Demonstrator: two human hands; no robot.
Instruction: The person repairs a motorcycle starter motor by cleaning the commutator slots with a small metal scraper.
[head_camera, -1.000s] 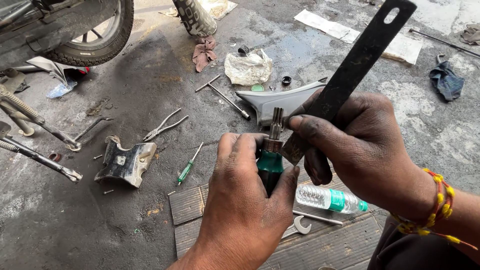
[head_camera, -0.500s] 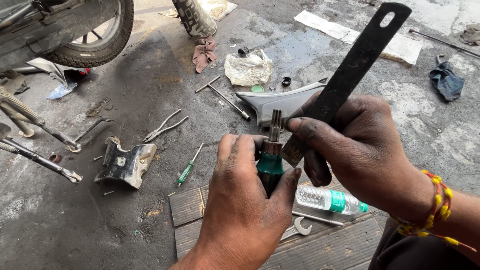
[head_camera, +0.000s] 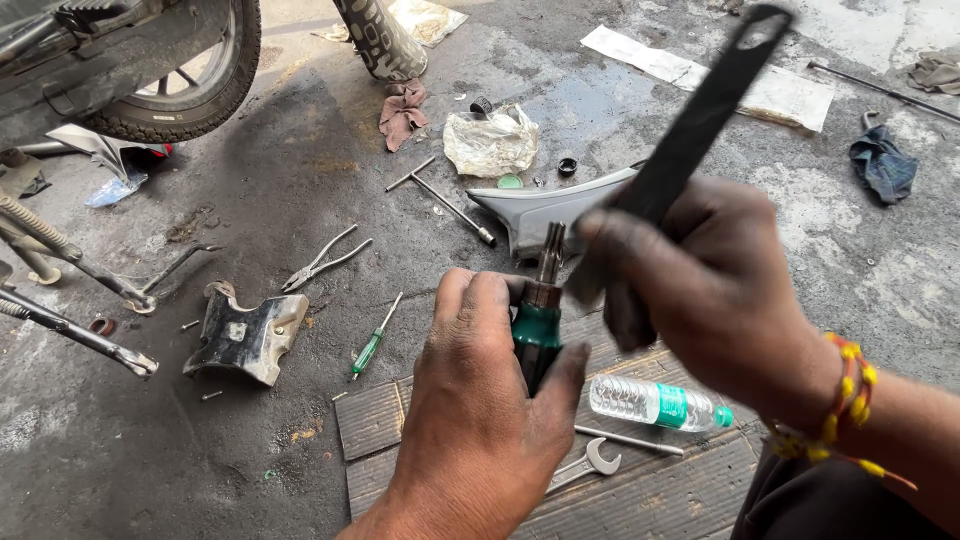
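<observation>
Screwdriver (head_camera: 538, 335) upright in left-hand (head_camera: 480, 420) grip — shaft above.

Green-handled driver (head_camera: 538, 335), upright, splined metal tip pointing up, gripped around handle in left hand (head_camera: 480, 420). Long flat black metal bar (head_camera: 690, 140), motion-blurred, tilted up-right, lower end beside tip, clasped in right hand (head_camera: 700, 285).

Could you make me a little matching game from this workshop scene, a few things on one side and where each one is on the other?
Things:
1. black flat bar
2. green-handled tool
3. plastic bottle
4. pliers

Places:
A. lying on the grooved mat
B. held in the right hand
C. on the bare floor, left of the hands
D. gripped in the left hand

Pairs: 1-B, 2-D, 3-A, 4-C
</observation>
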